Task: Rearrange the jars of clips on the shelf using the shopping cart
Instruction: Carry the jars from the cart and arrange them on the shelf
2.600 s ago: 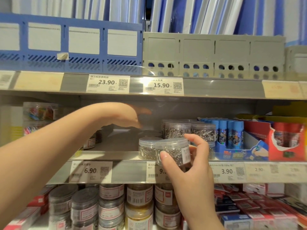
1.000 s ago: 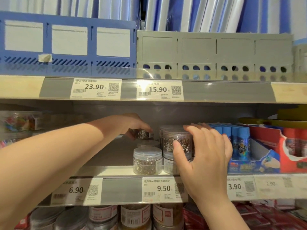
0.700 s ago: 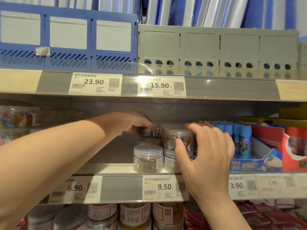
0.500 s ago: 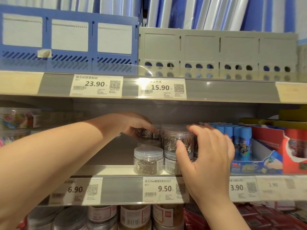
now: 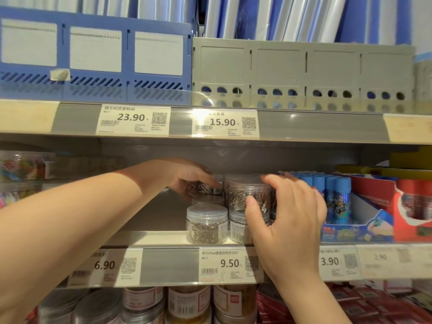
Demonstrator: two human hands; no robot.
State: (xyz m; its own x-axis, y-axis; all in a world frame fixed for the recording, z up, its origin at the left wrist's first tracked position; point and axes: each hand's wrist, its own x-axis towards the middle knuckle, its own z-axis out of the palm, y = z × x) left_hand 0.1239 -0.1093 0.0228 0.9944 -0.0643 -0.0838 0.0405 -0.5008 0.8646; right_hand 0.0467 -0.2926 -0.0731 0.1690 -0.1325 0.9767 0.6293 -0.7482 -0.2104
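Note:
Clear round jars of metal paper clips stand in stacks on the middle shelf (image 5: 163,238). My right hand (image 5: 287,220) wraps around the front upper jar (image 5: 243,195), thumb on its front, fingers over its lid and right side; that jar rests on a lower jar (image 5: 237,228). My left hand (image 5: 187,176) reaches deeper in and grips a rear upper jar (image 5: 208,187), which sits on another jar (image 5: 207,200). A single jar (image 5: 207,224) stands at the shelf's front, left of my right hand. No shopping cart is in view.
Blue glue sticks in a display box (image 5: 336,202) crowd the right side, with a red carton (image 5: 411,206) beyond. Colored clip boxes (image 5: 23,164) sit far left. File racks fill the upper shelf (image 5: 304,127). More jars (image 5: 187,305) line the shelf below.
My right hand carried a jar from in front of the shelf and set it atop the front stack. My left hand moved in and down onto a rear jar and has closed on it.

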